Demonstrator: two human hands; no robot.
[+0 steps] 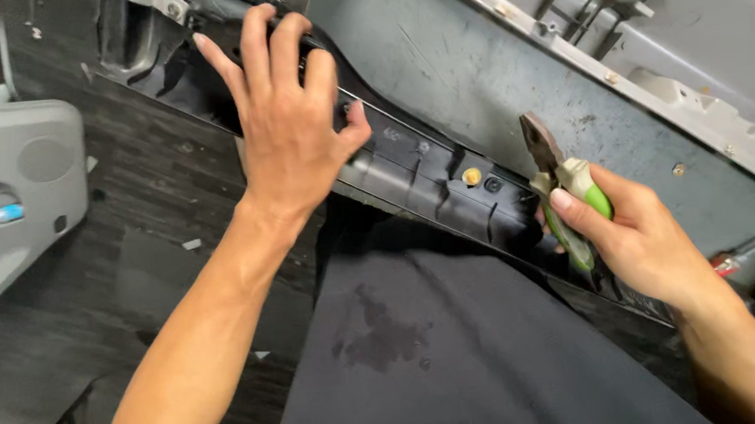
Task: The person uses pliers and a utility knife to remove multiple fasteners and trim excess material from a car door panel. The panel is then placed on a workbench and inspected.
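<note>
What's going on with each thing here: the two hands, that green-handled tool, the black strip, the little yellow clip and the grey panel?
Left hand: spread flat, pressing on the black trim strip.
Right hand: closed around the pliers' handles.
Pliers: held upright, rusty jaws near the strip, gripping nothing.
Black trim strip: lying along the grey panel's edge.
Yellow clip: seated in the strip.
Grey panel: scuffed and dusty.
</note>
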